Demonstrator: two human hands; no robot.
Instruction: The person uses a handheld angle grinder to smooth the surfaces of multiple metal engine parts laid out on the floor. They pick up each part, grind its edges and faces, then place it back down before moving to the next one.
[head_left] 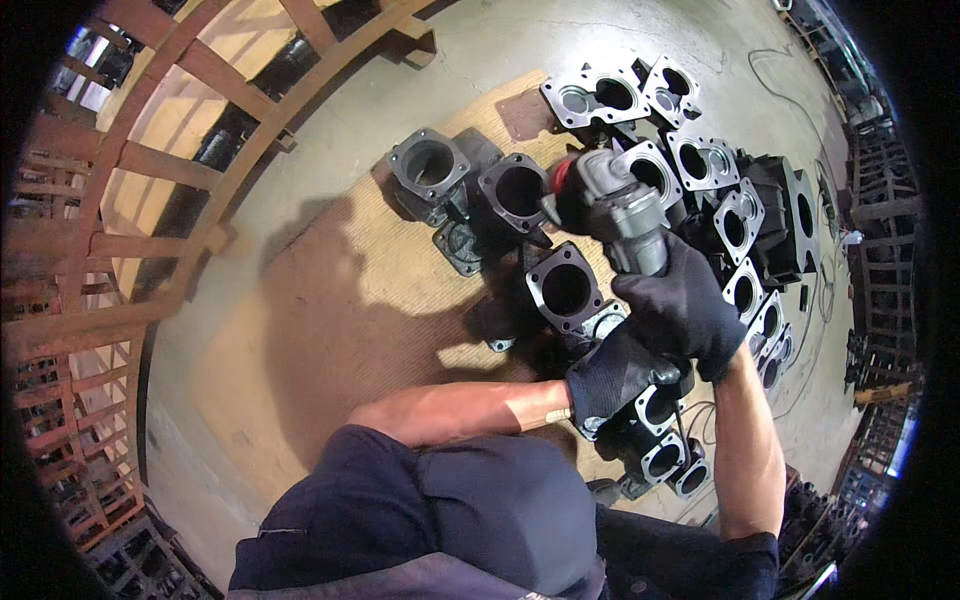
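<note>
A grey metal angle grinder (628, 215) points away from me over the metal castings, with a reddish disc at the left of its head. My right hand (692, 305), in a black glove, is closed around its body. Just below and to the left, my left hand (622, 375), also gloved, is closed at the rear end of the tool; its fingers are partly hidden. The grinder's head is beside a dark casting with a round bore (520, 192). Nearer me stands another casting with a square flange (565, 287). Whether the disc touches metal, I cannot tell.
Several flanged castings (703, 160) stand close together to the right and far side, on a ribbed brown sheet (350, 300). One more casting (428, 162) is at the left. Rusty metal racks (190, 250) line the left. A cable (822, 290) runs along the right floor.
</note>
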